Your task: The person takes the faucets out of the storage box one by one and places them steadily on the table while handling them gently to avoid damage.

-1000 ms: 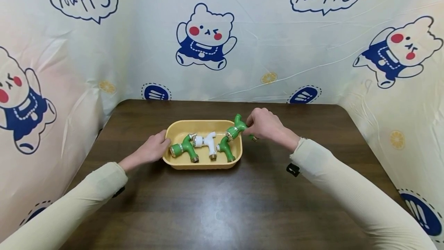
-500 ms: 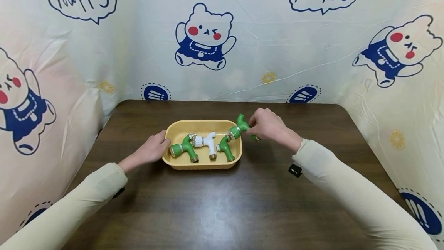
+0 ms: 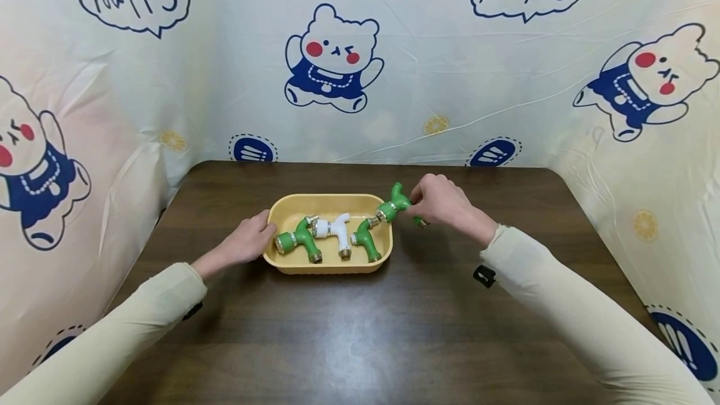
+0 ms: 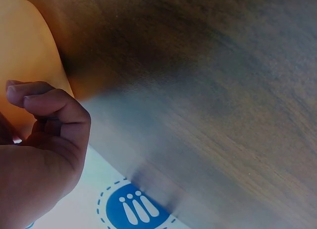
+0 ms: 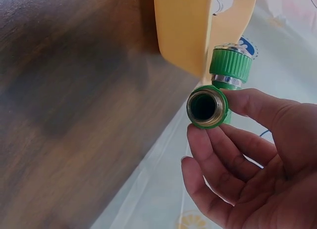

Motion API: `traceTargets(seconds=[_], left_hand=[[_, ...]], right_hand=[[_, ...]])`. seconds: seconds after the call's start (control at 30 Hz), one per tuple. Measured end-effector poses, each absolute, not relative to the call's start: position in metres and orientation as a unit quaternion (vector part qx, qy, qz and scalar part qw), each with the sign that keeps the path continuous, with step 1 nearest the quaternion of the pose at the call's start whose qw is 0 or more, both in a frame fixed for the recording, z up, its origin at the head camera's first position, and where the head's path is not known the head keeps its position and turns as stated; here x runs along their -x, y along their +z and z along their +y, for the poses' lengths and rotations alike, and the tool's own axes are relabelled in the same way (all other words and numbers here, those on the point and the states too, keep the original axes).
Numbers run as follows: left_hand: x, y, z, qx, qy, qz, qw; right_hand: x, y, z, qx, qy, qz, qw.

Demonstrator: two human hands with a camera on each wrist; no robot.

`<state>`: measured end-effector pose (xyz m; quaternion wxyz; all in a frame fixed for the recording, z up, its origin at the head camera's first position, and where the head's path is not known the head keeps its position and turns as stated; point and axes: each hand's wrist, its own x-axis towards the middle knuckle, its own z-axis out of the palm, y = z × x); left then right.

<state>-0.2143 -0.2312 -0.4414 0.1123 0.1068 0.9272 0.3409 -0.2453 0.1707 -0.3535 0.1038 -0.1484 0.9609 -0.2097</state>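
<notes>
A yellow plastic tray [image 3: 326, 270] stands on the table. My left hand [image 3: 251, 239] grips its left end; in the left wrist view the curled fingers [image 4: 54, 103] are at the tray's wall. Inside lie a green faucet [image 3: 304, 238] at the left, a white faucet [image 3: 340, 233] in the middle and another green faucet [image 3: 367, 242] at the right. My right hand [image 3: 441, 202] pinches a third green faucet [image 3: 396, 203] between thumb and fingers, at the tray's right back corner. Its ribbed knob [image 5: 231, 65] overlaps the rim, and its threaded brass inlet [image 5: 204, 106] faces the right wrist camera.
The dark wooden table [image 3: 360, 330] extends in front of the tray and to both sides. A pale printed curtain [image 3: 422, 80] with cartoon bears hangs behind the table and along its left and right sides.
My right hand has moved slightly to the right with the green faucet, which now overlaps less of the tray. The left hand and the tray have stayed in place.
</notes>
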Motion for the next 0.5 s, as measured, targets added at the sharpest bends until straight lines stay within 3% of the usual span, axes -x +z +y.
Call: traceTargets(seconds=[0.5], left_hand=[[0.2128,-0.4409,-0.23,-0.089,0.339,0.929,0.117]], right_hand=[[0.2461,-0.3544,0.1796,0.137,-0.216,0.962,0.097]])
